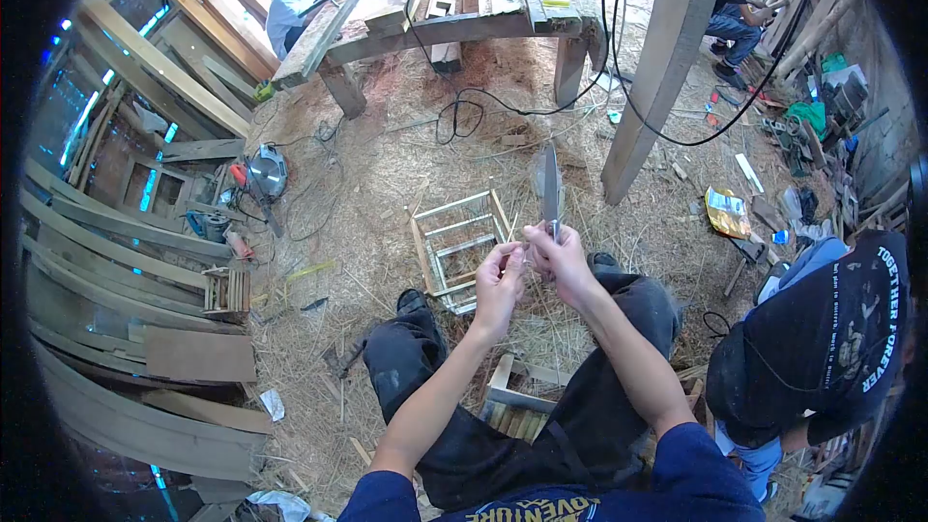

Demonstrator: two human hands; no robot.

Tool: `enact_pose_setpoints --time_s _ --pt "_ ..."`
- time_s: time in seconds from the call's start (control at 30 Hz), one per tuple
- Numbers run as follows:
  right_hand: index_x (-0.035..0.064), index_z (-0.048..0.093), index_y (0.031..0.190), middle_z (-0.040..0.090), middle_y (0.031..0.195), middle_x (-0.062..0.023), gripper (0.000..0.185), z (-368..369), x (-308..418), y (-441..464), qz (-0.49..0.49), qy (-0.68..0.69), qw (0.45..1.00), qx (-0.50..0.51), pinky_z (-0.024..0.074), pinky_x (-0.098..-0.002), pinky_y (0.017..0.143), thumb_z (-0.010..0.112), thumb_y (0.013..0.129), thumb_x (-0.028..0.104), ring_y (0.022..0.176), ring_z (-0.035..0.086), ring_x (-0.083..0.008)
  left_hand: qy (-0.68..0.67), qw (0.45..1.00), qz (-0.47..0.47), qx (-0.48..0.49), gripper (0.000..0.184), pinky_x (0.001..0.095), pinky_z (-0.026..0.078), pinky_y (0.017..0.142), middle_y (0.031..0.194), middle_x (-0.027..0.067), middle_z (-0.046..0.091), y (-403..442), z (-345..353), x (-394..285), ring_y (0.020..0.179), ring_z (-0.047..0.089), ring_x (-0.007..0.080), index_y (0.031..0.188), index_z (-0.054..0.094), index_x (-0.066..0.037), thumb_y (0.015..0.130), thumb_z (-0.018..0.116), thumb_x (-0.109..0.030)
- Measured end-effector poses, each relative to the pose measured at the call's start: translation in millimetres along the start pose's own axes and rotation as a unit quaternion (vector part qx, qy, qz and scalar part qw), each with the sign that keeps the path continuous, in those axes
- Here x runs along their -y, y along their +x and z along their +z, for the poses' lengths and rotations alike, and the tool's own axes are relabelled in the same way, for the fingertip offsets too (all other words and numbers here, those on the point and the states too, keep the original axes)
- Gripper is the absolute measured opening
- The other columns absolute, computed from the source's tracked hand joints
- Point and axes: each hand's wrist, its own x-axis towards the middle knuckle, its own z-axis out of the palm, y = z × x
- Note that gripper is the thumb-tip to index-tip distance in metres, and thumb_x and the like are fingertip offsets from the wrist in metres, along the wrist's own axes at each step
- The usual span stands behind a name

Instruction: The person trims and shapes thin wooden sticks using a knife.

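My right hand (561, 263) is closed around a knife (551, 184), whose broad blade points up and away from me. Close beside it, my left hand (498, 287) has its fingers pinched together near the knife's handle end; whatever they hold is too small to name. On the ground just beyond my hands stands a small frame of thin wooden strips (419, 249). Between my legs sits a second small wooden piece with slats (512, 418), partly hidden by my trousers.
A rough wooden workbench (454, 31) stands ahead, with cables trailing from it. A post (667, 68) rises at right. A circular saw (266, 174) lies left near stacked planks (198, 353). A person in black (822, 329) bends close at my right; others sit farther off.
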Motion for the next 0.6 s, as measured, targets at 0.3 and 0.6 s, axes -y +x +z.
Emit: enact_pose_setpoints --time_s 0.3,0.6 --pt "0.0049 0.065 0.085 0.057 0.07 0.0052 0.013 5 6 -10 -0.06 -0.116 0.991 -0.037 0.0375 -0.0218 0.054 0.069 0.092 0.014 0.061 0.048 -0.002 -0.076 0.995 -0.054 -0.019 0.019 0.0188 0.023 0.042 0.071 -0.0067 0.046 7 2 -8 0.05 0.031 0.0001 0.115 0.058 -0.005 0.103 0.054 -0.019" --pt "0.009 0.063 0.08 0.051 0.062 0.0088 0.017 -12 1 -10 0.023 -0.089 0.996 0.003 0.0245 -0.0216 0.043 0.069 0.093 0.018 0.049 0.038 0.0002 -0.106 0.991 -0.08 0.006 0.013 0.0194 0.025 0.045 0.073 -0.0039 0.05 5 -1 -5 0.051 0.034 0.0019 0.108 0.058 -0.006 0.101 0.056 -0.017"
